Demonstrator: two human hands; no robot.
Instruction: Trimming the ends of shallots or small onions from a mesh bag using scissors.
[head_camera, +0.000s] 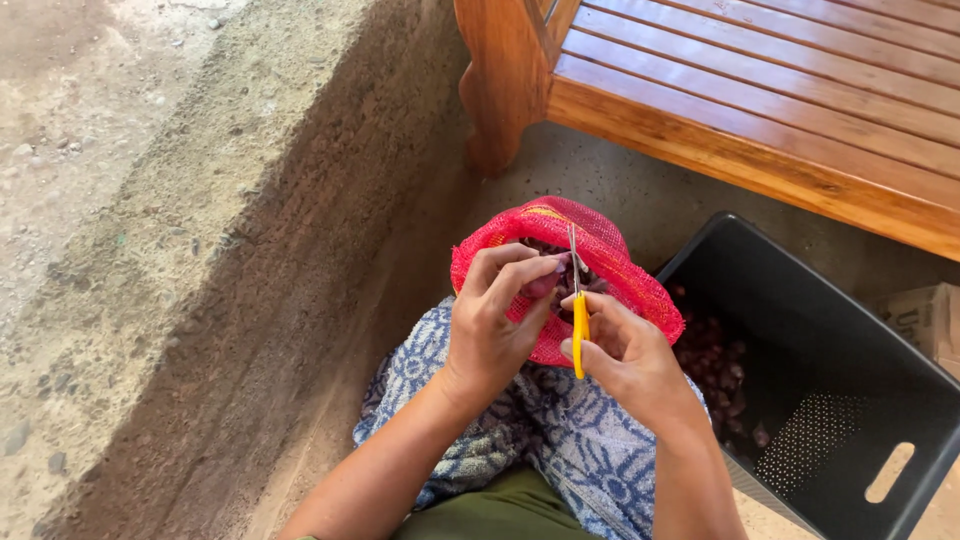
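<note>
**Small bulb trimmed over a red mesh bag**

The left hand (490, 325) pinches a small purplish bulb (545, 285) between thumb and fingertips, holding it just above the open mouth of the red mesh bag (620, 270). The right hand (625, 350) is curled around a yellow-handled knife (578, 320), blade pointing away toward the bulb, apparently so the tip can work at it. The bag sits on a blue patterned cloth (570, 430) across the lap, near both hands. To the right stands a black crate (830, 330) with dark bulbs lying in its near-left corner. A wooden bench (760, 100) lies beyond.
</note>
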